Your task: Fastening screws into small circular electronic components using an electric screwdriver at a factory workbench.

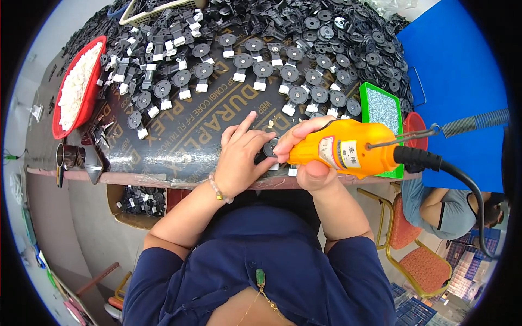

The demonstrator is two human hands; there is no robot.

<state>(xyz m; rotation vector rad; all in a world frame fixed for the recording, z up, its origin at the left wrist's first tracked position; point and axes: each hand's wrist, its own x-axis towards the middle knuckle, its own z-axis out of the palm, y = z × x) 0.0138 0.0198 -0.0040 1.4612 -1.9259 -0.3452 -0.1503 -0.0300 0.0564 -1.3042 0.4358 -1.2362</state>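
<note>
Right hand was wrapped tight around an orange power tool, its nose aimed inward at a small black disc part. Left hand lay flat on that part, fingers pressed together over it and pinning it to the dark board just ahead of the tool's tip — the tip itself was hidden behind the fingers. Beyond the grip, rows of black disc parts with white blocks sat on the board; farther out to the left, a red tray of white pieces. Behind the tool hand, a black cord trailed off the edge. Risks, as judged: left fingertips sat very close to the working tip, so a slip could nick them; the small part could spin loose under light pressure; the cord's drag could pull the tool off line.
</note>
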